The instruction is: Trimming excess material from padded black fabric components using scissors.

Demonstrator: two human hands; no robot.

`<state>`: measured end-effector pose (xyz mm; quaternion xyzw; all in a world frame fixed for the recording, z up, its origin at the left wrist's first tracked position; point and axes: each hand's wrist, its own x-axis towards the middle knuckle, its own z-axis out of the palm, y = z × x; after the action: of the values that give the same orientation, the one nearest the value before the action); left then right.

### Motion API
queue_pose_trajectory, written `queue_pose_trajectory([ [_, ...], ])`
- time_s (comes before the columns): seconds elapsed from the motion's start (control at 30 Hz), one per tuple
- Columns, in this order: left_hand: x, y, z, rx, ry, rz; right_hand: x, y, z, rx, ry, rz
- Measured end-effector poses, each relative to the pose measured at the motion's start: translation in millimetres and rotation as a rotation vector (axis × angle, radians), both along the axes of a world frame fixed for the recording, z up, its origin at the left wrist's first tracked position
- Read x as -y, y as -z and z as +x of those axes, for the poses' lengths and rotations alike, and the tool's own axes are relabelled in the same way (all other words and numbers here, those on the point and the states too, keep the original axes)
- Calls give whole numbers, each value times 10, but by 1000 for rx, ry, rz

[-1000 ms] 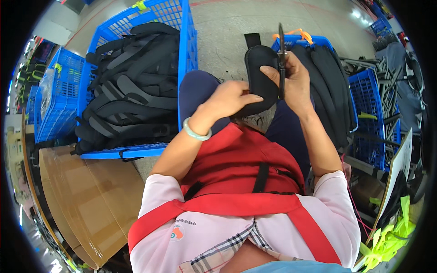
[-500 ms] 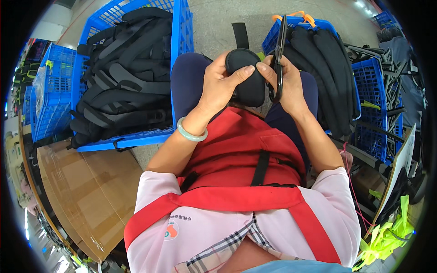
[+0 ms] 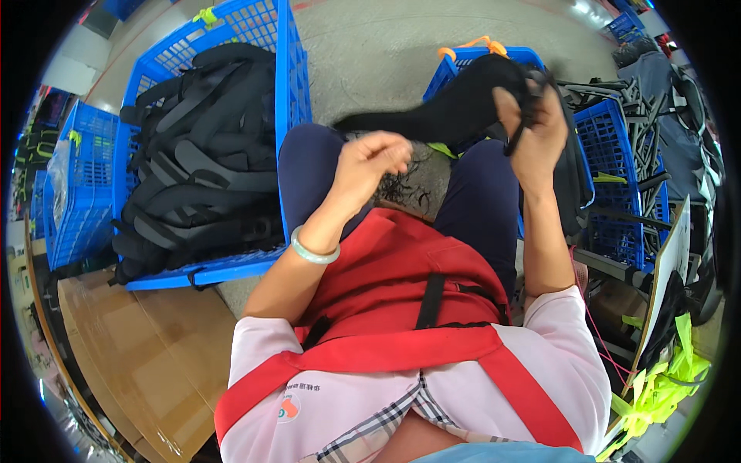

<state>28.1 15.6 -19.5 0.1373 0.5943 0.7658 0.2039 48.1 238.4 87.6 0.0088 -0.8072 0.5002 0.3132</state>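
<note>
My right hand [image 3: 539, 135] is raised over the right-hand basket, fingers closed round black scissors [image 3: 526, 112], which are smeared by motion. The same hand has one end of a black padded strap [image 3: 463, 96]. That strap stretches out leftward above my knees, and its thin tail reaches towards the large basket. Just below the strap, my left hand [image 3: 372, 160] is loosely closed with its fingers curled in, and nothing shows in it. A pale green bangle [image 3: 314, 247] is on the left wrist.
A large blue basket [image 3: 292, 69] piled with black straps [image 3: 204, 154] stands left. A smaller blue basket [image 3: 441, 77] is ahead right, beside another blue basket [image 3: 610, 143] with dark strips. Black scraps [image 3: 401, 189] lie between my knees. A cardboard box [image 3: 143, 347] is lower left.
Both hands were together on the folded strap's rounded pad. My left hand has come off it and moved lower; the right has swung rightward, drawing the strap out lengthwise.
</note>
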Motion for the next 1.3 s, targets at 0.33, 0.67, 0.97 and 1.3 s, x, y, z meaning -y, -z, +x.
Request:
queue_pose_trajectory([
  [0.33,-142,-481,78,109,-230,567,674,306,421,506,-237,-629],
  [0.67,61,-390,119,66,-267,507,765,376,328,607,-563,-622],
  [0.97,291,-309,36,205,-248,675,403,419,691,862,-562,-62],
  [1.3,217,-251,93,273,-241,709,559,542,660,805,-598,-127],
])
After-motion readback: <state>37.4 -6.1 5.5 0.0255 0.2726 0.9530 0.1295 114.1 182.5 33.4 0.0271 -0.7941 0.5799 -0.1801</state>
